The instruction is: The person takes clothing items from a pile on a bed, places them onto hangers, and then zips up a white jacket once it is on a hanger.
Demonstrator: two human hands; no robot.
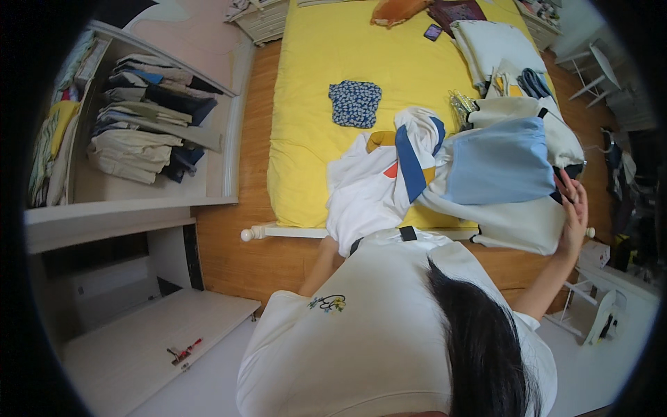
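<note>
A white garment [359, 193] with blue and mustard patches and a red spot lies loosely over the front edge of the bed. Its near end covers my left hand, so only the left forearm [323, 263] shows below it. My right hand [573, 203] is at the right end of a light blue folded cloth garment [500, 161], fingers extended and apart, beside black trim. Under and around that blue piece lie cream garments [521, 224] with black edging. A small folded blue floral garment [355, 104] lies farther back on the bed.
The yellow-sheeted bed [307, 172] has a white footboard rail [292, 231]. Metal clothes hangers [461, 107], a white pillow [500, 47] and a phone [432, 32] lie on it. At left, an open wardrobe [229, 156] holds hanging clothes [138, 151]; a cabinet door [172, 333] stands open below.
</note>
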